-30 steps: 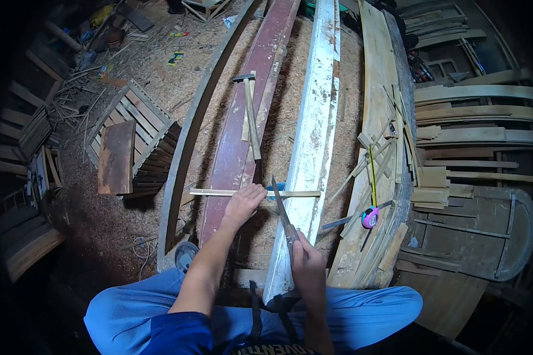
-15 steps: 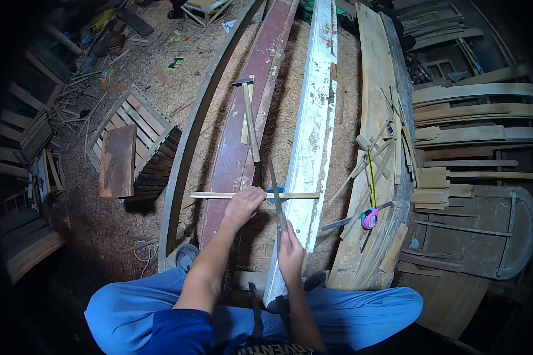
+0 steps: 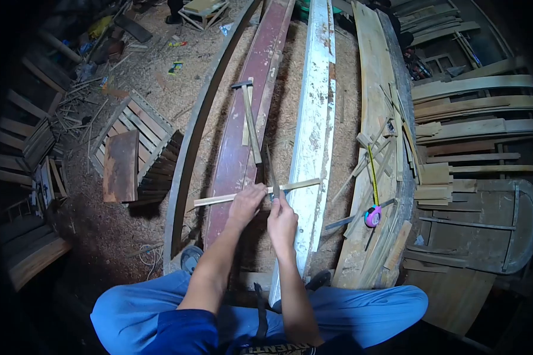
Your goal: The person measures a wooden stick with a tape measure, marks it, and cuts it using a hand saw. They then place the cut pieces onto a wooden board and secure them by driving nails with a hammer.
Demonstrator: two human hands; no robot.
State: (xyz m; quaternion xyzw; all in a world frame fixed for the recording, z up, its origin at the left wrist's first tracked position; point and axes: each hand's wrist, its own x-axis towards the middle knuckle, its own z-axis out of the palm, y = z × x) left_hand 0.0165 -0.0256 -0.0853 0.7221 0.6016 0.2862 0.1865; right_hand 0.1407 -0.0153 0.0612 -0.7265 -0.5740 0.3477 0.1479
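A thin pale wooden strip (image 3: 213, 200) lies slantwise across a maroon board (image 3: 234, 148) and a white, paint-worn board (image 3: 311, 130). My left hand (image 3: 249, 202) is closed over the strip near its middle. Just right of it, my right hand (image 3: 283, 223) grips a long, thin dark tool (image 3: 272, 171), perhaps a saw, which crosses the strip and points away from me. The tool's grip is hidden by my fingers. Beyond my left hand, a hammer (image 3: 250, 121) rests on the maroon board beside a short wood piece.
A pink tape measure (image 3: 372, 218) with its yellow tape out lies on the right plank (image 3: 376, 77) among loose strips. A curved beam (image 3: 186, 151) runs along the left. Farther left stands a slatted wooden crate (image 3: 145, 127). Stacked curved timbers (image 3: 474, 127) fill the right side.
My right hand has moved forward and slightly left with the tool, close to my left hand. The strip has tilted, its right end now farther from me.
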